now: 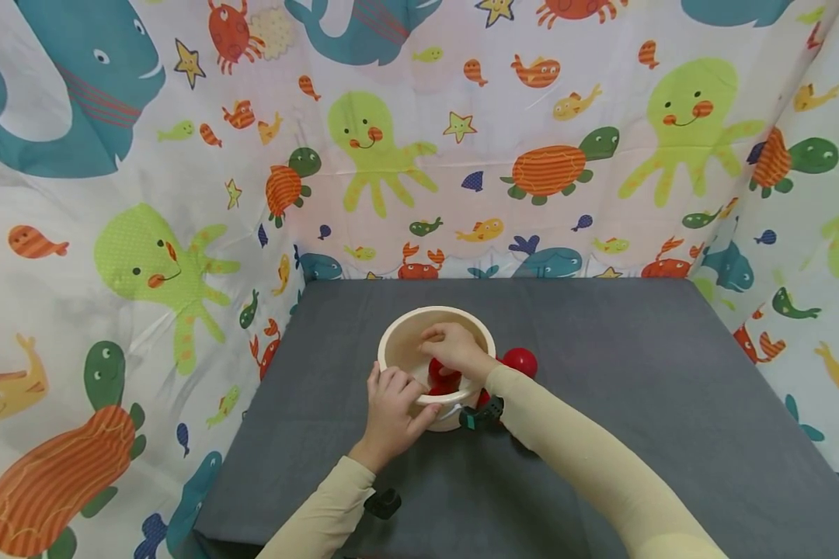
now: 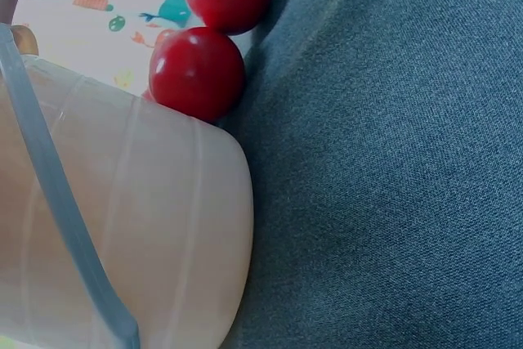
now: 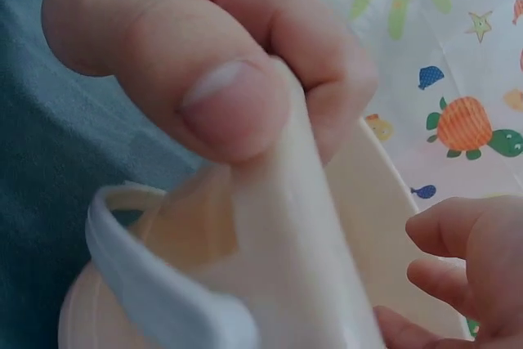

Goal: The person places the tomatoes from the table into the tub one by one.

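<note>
A cream bucket (image 1: 400,341) with a pale grey handle (image 2: 61,177) stands upright on the cloth. My left hand (image 1: 391,407) grips its near left rim, the thumb outside and the fingers over the edge; the right wrist view shows this thumb (image 3: 233,112) close up. Inside the bucket's mouth is my right hand (image 1: 454,348), its fingers loosely bent above red balls (image 1: 442,378). Nothing shows between those right fingers (image 3: 445,226). Part of the bucket's inside is hidden by the hands.
Glossy red balls (image 2: 196,75) lie outside the bucket on its right side, one (image 1: 520,362) plainly visible beyond the right wrist. Dark grey cloth (image 1: 636,388) covers the table. A sea-animal printed curtain (image 1: 447,194) hangs around the back and sides.
</note>
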### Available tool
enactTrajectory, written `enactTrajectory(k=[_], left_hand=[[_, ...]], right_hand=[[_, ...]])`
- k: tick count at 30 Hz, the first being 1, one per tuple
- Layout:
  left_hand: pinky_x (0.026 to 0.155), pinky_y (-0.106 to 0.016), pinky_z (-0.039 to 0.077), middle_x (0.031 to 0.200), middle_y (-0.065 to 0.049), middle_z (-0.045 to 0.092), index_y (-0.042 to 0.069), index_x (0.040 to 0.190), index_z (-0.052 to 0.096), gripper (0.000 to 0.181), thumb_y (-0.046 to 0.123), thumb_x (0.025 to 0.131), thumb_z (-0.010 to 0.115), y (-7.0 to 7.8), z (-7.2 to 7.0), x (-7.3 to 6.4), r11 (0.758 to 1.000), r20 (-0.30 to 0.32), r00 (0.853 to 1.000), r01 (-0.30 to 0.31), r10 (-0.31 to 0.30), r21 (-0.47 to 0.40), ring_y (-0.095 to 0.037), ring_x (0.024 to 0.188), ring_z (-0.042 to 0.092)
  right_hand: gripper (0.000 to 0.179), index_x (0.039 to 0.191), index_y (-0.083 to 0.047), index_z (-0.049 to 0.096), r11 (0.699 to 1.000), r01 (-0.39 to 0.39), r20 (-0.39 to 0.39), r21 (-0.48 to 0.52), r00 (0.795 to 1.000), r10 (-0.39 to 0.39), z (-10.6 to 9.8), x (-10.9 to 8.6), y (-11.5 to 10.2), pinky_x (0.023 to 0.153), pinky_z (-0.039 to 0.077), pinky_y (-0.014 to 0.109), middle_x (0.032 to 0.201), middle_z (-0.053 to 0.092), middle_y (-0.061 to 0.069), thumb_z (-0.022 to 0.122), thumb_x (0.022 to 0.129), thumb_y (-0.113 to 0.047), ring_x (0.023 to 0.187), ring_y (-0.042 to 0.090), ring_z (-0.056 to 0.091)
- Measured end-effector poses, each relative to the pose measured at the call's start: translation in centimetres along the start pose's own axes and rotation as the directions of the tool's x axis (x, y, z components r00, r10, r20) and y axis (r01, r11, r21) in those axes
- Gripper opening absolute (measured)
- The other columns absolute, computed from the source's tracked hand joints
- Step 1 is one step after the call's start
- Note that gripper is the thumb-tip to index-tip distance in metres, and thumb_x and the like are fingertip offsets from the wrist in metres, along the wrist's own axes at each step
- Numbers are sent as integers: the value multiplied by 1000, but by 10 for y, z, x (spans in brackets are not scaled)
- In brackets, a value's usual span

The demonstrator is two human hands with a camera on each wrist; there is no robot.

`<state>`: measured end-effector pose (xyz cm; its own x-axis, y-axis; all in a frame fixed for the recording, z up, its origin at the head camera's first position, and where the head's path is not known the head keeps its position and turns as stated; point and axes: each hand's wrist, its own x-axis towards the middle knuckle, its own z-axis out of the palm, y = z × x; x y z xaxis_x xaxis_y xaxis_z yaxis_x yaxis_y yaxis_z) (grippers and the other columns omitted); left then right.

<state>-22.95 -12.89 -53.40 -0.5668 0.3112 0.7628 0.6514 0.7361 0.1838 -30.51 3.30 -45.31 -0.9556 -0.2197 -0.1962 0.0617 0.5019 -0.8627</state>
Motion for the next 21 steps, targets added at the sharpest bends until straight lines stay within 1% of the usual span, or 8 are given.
enactTrajectory(k=[4, 6, 9, 11, 15, 17, 21], left_hand=[[102, -80, 33, 87, -1, 60, 18, 84, 65, 52, 62, 102, 42, 0, 0, 0, 1000, 7, 1000, 6, -6, -9, -25, 98, 55], [103, -79, 33, 87, -1, 61, 19, 85, 65, 53, 62, 102, 41, 1, 0, 0, 1000, 14, 1000, 12, -12, -10, -25, 99, 55], [105, -78, 32, 88, -1, 61, 17, 86, 67, 55, 63, 101, 41, 1, 0, 0, 1000, 18, 1000, 19, -19, -19, -25, 100, 55], [105, -78, 31, 88, -2, 61, 17, 86, 68, 55, 63, 101, 42, 1, 0, 1, 999, 13, 1000, 21, -20, -27, -25, 100, 55], [104, -79, 31, 88, -2, 61, 17, 86, 67, 51, 62, 100, 46, 2, -1, 2, 999, 3, 1000, 19, -18, -41, -25, 100, 55], [104, -79, 31, 88, -1, 60, 18, 85, 66, 48, 61, 100, 48, 2, -1, 2, 999, 5, 1000, 19, -19, -43, -25, 100, 55], [105, -79, 30, 88, -1, 60, 19, 85, 65, 47, 60, 100, 49, 2, 1, 0, 998, 14, 1000, 29, -28, -48, -25, 100, 54]], right_hand=[[39, 130, -8, 66, 1000, 21, -11, 18, 1000, -21, -14, -5, -3, 77, 64, 41, 130, 68, 17, 68, 96, -25, 108, 31, 69], [40, 132, -8, 64, 999, 26, -18, 22, 1000, -25, -26, -8, -7, 78, 63, 42, 132, 67, 18, 67, 96, -26, 103, 34, 71], [41, 134, -9, 63, 999, 42, -33, 9, 999, -42, -48, -14, -14, 78, 63, 40, 133, 66, 19, 66, 97, -26, 98, 34, 70], [42, 136, -8, 61, 998, 55, -44, -4, 997, -55, -64, -17, -18, 78, 63, 39, 134, 65, 21, 66, 98, -25, 101, 37, 69], [42, 137, -7, 59, 998, 62, -59, 3, 996, -62, -99, -24, -20, 82, 63, 42, 136, 63, 21, 63, 100, -24, 118, 39, 65], [42, 138, -8, 57, 998, 54, -67, 15, 996, -53, -115, -28, -17, 85, 62, 44, 138, 61, 21, 61, 101, -25, 123, 41, 63], [43, 140, -7, 55, 998, 39, -96, 39, 995, -36, -144, -36, -3, 89, 61, 47, 141, 58, 23, 59, 102, -26, 126, 41, 61]])
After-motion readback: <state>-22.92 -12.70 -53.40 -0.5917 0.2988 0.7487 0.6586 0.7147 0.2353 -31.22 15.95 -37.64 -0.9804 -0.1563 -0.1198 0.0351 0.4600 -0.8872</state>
